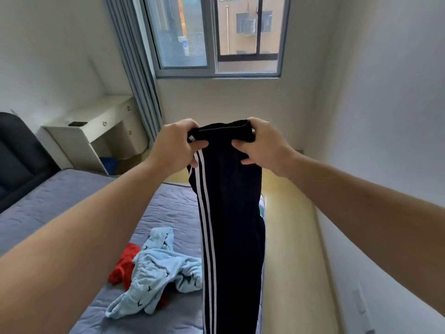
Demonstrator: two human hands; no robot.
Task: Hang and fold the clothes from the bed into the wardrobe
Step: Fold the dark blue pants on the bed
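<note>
You hold the dark track pants (pixel 231 213) up in front of you over the bed (pixel 60 196), both arms stretched out. Your left hand (pixel 177 145) grips 1 end of the top edge, fingers curled round the cloth by the 3 white stripes. Your right hand (pixel 261 143) grips the other end, thumb over the front. The pants hang straight down. On the grey bedcover below lie a light blue garment (pixel 156 266) and, touching it, a red one (pixel 125 263). A white desk (pixel 91 131) stands beside the window (pixel 216 34).
</note>
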